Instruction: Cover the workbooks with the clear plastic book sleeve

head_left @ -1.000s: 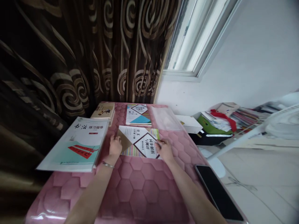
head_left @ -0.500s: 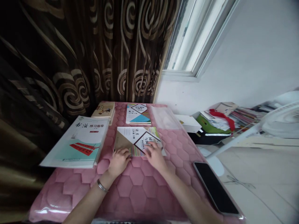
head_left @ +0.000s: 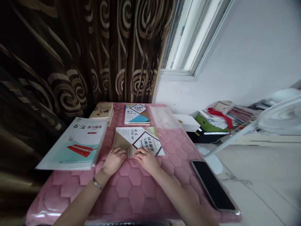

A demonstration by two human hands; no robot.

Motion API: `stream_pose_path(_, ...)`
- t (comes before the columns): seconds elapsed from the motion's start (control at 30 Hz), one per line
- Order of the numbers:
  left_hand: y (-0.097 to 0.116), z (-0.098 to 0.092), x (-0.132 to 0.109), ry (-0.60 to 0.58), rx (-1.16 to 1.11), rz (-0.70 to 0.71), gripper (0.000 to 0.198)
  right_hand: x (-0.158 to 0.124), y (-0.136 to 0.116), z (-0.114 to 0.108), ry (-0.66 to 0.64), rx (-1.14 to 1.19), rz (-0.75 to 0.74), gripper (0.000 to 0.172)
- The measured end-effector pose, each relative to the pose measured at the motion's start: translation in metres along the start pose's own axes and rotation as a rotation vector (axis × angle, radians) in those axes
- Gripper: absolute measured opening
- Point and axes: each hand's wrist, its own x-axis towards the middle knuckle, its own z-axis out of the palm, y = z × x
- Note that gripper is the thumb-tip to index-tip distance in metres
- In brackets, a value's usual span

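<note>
A workbook (head_left: 141, 141) with a diamond pattern and striped lower edge lies flat in the middle of a pink quilted table (head_left: 131, 188). Both hands rest on its near edge. My left hand (head_left: 114, 160), with a bracelet on the wrist, has its fingers curled onto the near left corner. My right hand (head_left: 147, 159) lies beside it with fingers curled on the near middle edge. The two hands are almost touching.
A large white and teal book (head_left: 75, 144) lies at the left. A small book (head_left: 102, 111) and another workbook (head_left: 136, 113) sit at the back, beside a clear plastic sleeve (head_left: 164, 117). A black phone (head_left: 213, 185) lies near the right edge. Curtain behind, fan and clutter at right.
Both hands slid from the workbook's left and right sides toward me and together, onto its near edge. The workbook stayed flat in about the same place.
</note>
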Motion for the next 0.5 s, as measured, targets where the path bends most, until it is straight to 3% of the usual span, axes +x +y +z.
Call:
stream_pose_path(0.2,-0.023,-0.004,-0.024,0.025,-0.021,-0.017,0.023,-0.041,0.056,-0.034,0.039,0.033,0.119,0.015)
stream_pose_path(0.3,-0.031,0.0,-0.035,0.038,-0.061,-0.091,0.024,-0.059,0.083,-0.046,0.036,0.028,0.232,0.015)
stream_pose_path(0.5,-0.036,0.007,-0.041,0.057,-0.164,-0.207,0.022,-0.071,0.102,-0.051,0.072,0.142,0.351,0.016)
